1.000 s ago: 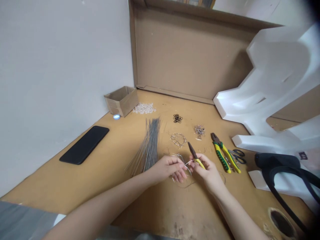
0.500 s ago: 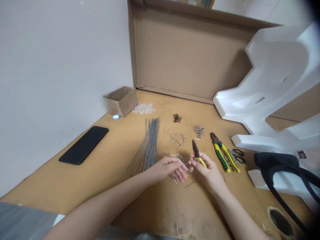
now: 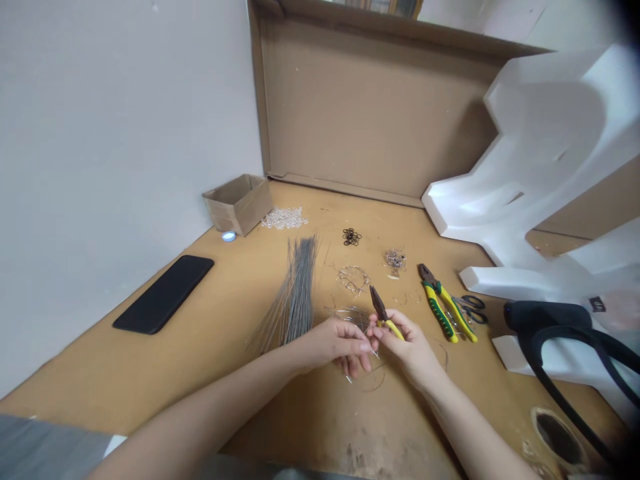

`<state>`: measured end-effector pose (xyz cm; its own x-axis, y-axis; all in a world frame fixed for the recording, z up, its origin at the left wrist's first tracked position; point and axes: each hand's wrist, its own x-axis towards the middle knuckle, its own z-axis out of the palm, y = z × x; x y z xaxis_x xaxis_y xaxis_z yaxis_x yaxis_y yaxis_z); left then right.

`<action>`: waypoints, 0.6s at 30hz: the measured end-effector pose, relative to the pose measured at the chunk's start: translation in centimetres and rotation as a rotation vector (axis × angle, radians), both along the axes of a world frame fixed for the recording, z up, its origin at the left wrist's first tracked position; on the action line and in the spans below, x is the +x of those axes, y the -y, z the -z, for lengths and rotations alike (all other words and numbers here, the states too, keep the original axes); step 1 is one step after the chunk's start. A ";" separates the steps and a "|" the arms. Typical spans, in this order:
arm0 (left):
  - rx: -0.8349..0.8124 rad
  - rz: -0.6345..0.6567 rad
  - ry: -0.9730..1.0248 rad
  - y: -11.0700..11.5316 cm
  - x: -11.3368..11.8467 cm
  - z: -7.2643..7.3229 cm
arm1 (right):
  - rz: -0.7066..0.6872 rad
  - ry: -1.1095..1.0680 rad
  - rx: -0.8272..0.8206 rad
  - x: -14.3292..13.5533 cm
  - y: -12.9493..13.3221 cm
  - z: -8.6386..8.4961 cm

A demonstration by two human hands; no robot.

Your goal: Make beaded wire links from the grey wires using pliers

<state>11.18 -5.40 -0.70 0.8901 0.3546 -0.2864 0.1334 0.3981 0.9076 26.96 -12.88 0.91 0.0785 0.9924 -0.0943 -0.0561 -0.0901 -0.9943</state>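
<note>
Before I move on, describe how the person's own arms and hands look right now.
Both are bare. The left forearm and right forearm show no sleeve, watch, bracelet or marking, and both are slim, tapering toward the wrist. The left hand and right hand wear no gloves. Nail details are too small to tell.

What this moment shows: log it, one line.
left hand: holds wire | right hand: holds small pliers | wire bundle: on table | larger pliers: on table
</note>
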 end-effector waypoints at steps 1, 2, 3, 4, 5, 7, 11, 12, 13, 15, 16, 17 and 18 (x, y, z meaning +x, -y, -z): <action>0.000 0.001 0.001 0.0 0.0 0.0 | 0.000 -0.004 -0.002 0.0 0.0 0.0; -0.006 0.001 0.009 0.0 0.0 -0.1 | 0.005 -0.006 0.000 0.0 0.0 -0.1; -0.016 0.000 0.019 -0.1 0.0 -0.1 | 0.012 -0.004 0.006 0.0 0.0 -0.1; -0.028 -0.002 0.030 -0.1 0.0 -0.2 | 0.020 0.001 0.014 0.0 0.0 -0.1; -0.038 -0.006 0.037 -0.1 0.0 -0.3 | 0.026 0.007 0.020 0.0 0.0 -0.1; -0.050 -0.015 0.043 -0.1 0.0 -0.4 | 0.032 0.016 0.028 0.1 0.1 -0.1; -0.058 -0.016 0.057 -0.2 0.1 -0.1 | 0.024 0.006 0.038 0.1 0.1 -0.1; -0.060 -0.014 0.064 -0.2 0.1 0.0 | 0.023 0.002 0.042 0.1 0.1 -0.1; -0.061 -0.012 0.070 -0.3 0.1 0.2 | 0.022 0.000 0.047 0.1 0.1 -0.2; -0.057 -0.011 0.079 -0.3 0.1 0.4 | 0.018 0.009 0.056 0.1 0.2 -0.3; -0.053 -0.011 0.082 -0.3 0.1 0.5 | 0.015 0.018 0.060 0.1 0.2 -0.4; -0.050 -0.014 0.083 -0.3 0.1 0.5 | 0.009 0.029 0.065 0.0 0.3 -0.5; -0.047 -0.018 0.085 -0.3 0.1 0.5 | 0.005 0.040 0.071 0.0 0.3 -0.5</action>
